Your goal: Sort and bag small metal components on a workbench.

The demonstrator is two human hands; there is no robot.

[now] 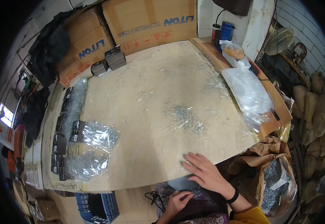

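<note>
My right hand (203, 171) reaches over the near edge of the wooden tabletop (143, 156), palm down with fingers stretched out. A few thin metal pins lie at its fingertips. Below that edge, my left hand (179, 201) is closed, its fingers curled beside a smooth bluish-grey thing (183, 183) in my lap. What the left fingers grip I cannot make out. Ahead of my right hand lies a loose heap of small silvery pins (184, 117), with more pins scattered toward the far side.
Clear bags of pins (99, 134) and small dark boxes (59, 145) line the left side. Large cartons (151, 28) stand behind. At right are clear plastic bags (248, 91) and an open brown paper sack (259, 186) of metal pieces. A blue basket (110, 207) sits below.
</note>
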